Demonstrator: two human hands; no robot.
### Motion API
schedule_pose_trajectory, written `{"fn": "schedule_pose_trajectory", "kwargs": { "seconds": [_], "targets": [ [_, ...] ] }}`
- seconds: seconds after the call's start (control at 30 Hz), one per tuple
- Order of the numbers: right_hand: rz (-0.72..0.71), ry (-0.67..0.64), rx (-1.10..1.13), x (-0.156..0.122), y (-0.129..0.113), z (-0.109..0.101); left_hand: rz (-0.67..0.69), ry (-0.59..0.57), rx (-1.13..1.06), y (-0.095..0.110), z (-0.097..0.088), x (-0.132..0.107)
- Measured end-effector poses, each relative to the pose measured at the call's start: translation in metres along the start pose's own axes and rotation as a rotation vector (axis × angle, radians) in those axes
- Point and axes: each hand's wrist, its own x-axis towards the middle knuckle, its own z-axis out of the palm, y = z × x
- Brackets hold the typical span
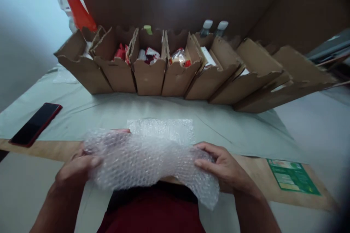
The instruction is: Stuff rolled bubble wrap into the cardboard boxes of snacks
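— How does the bubble wrap point(147, 164) handle?
— Light, soft, a bit slippery. It lies bunched at the near edge of the table point(41, 150), in front of you. Your left hand point(75, 169) and right hand point(222, 169) each pinch closed on one end, a sound hold
— Anything inside?
— Hard to tell; only a red edge point(121, 130) peeks out
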Motion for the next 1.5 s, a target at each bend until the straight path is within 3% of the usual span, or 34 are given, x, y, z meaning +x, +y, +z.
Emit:
{"fn": "schedule_pose_trajectory", "kwargs": {
  "seconds": [0.1, 0.2, 0.27, 0.3, 0.37, 0.4, 0.5, 0.57, 0.63, 0.77, 0.87, 0.97, 1.07, 1.13, 1.23, 1.37, 1.43, 1.5],
  "targets": [
    [-0.043, 0.152, -0.339, 0.028, 0.001, -0.028, 0.046, -0.01, 0.299, 0.0, 0.001, 0.031],
    [-0.225, 0.409, -0.644, 0.053, -0.016, -0.057, 0.294, 0.262, 0.726, -0.009, 0.006, 0.049],
    [-0.361, 0.538, -0.727, 0.07, -0.044, -0.078, 0.516, 0.377, 0.868, -0.013, 0.017, 0.05],
    [-0.413, 0.586, -0.753, 0.081, -0.061, -0.088, 0.625, 0.367, 0.899, -0.013, 0.027, 0.048],
    [-0.462, 0.607, -0.824, 0.112, -0.101, -0.107, 0.807, 0.217, 0.922, -0.011, 0.053, 0.043],
    [-0.447, 0.583, -0.879, 0.132, -0.12, -0.114, 0.862, 0.109, 0.927, -0.01, 0.067, 0.041],
    [-0.245, 0.245, -1.136, 0.197, -0.164, -0.123, 0.917, -0.157, 0.973, -0.016, 0.102, 0.039],
    [-0.104, 0.009, -1.335, 0.235, -0.177, -0.118, 0.922, -0.199, 1.003, -0.026, 0.114, 0.041],
    [-0.04, -0.124, -1.481, 0.261, -0.178, -0.107, 0.914, -0.184, 1.004, -0.036, 0.116, 0.043],
    [-0.083, -0.159, -1.532, 0.28, -0.162, -0.086, 0.866, -0.203, 0.935, -0.044, 0.111, 0.043],
    [-0.151, -0.081, -1.492, 0.275, -0.157, -0.09, 0.818, -0.255, 0.868, -0.043, 0.11, 0.043],
    [-0.244, 0.189, -1.364, 0.248, -0.169, -0.11, 0.806, -0.26, 0.809, -0.043, 0.11, 0.042],
    [-0.464, 0.56, -1.0, 0.19, -0.182, -0.123, 0.821, -0.168, 0.712, -0.046, 0.11, 0.037],
    [-0.621, 0.708, -0.766, 0.143, -0.181, -0.114, 0.794, -0.099, 0.572, -0.047, 0.11, 0.033],
    [-0.737, 0.732, -0.624, 0.086, -0.153, -0.075, 0.589, -0.164, 0.167, -0.039, 0.111, 0.023],
    [-0.873, 0.633, -0.639, 0.057, -0.092, 0.0, 0.117, -0.375, -0.654, -0.01, 0.113, 0.013],
    [-0.918, 0.557, -0.681, 0.056, -0.065, 0.034, -0.034, -0.33, -0.878, 0.006, 0.111, 0.012],
    [-0.905, 0.501, -0.672, 0.055, -0.045, 0.059, -0.1, -0.223, -0.917, 0.014, 0.107, 0.013]
  ]
}}
